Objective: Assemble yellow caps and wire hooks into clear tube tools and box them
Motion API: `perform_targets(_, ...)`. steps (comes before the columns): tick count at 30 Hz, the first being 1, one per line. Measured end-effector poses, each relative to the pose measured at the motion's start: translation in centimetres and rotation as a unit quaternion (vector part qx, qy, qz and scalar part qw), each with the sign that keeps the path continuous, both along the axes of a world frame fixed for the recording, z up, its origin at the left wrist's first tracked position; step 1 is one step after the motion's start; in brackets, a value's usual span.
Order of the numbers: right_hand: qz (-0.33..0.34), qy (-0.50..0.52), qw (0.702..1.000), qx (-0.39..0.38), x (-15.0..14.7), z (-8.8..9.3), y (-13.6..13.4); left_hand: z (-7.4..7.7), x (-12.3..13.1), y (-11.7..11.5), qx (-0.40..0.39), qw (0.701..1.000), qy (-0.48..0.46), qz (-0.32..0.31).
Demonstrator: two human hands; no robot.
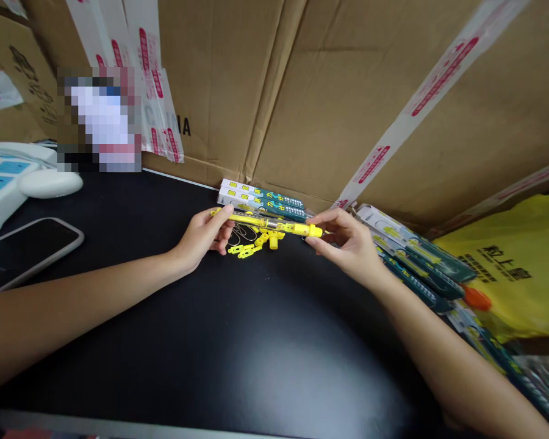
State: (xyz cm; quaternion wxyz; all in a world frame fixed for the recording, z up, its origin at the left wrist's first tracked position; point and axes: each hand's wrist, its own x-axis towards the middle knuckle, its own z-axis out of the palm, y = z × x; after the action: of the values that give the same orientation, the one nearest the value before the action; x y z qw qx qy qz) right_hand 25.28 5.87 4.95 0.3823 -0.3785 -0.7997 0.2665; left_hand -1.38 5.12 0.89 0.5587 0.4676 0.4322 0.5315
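Note:
A slim spring scale (268, 223), with a clear tube and yellow ends, is held nearly level above the dark table. My left hand (207, 236) grips its left end between thumb and fingers. At the other end, my right hand (345, 239) pinches around the yellow cap (315, 231). Below and behind the tube lie several small yellow plastic parts (249, 250), some flat with slots, others short and round. Thin metal wire pieces (243, 234) are beside them, partly covered by my left fingers and the tube.
Printed narrow boxes (260, 194) lie against the cardboard wall (348, 79). More such boxes (412, 247) are stacked on the right, near a yellow plastic bag (516, 262) and an orange object (477, 299). A phone (27, 247), white mouse (50, 183) and power strip (4, 177) occupy the left.

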Motion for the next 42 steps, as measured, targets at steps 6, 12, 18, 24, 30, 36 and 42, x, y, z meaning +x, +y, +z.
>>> perform_targets(6,-0.007,-0.002,1.0,-0.005,0.0,0.0,0.0,0.3,-0.1,-0.2,-0.008,1.0,-0.018,0.003)
perform_targets(12,-0.008,-0.006,1.0,-0.011,-0.1,0.1,-0.1,0.2,-0.1,-0.2,-0.003,1.0,-0.014,0.003)
perform_targets(18,-0.007,-0.014,1.0,0.0,0.0,0.0,0.0,0.0,0.0,-0.1,0.004,1.0,0.004,0.003)
perform_targets(24,-0.011,-0.014,1.0,0.008,-0.1,0.0,-0.1,-0.3,0.0,0.0,0.013,1.0,0.019,0.0)
perform_targets(30,-0.008,0.006,1.0,0.016,-0.2,-0.3,-0.1,-0.6,0.1,0.0,0.018,0.997,0.072,-0.002)
perform_targets(36,-0.016,0.018,1.0,0.016,-0.5,-0.6,-0.4,-0.5,0.0,0.1,0.016,0.996,0.09,0.004)
perform_targets(42,-0.042,0.019,0.996,0.071,-0.6,-0.9,-0.2,-0.5,-0.1,0.0,0.034,0.994,0.107,0.004)
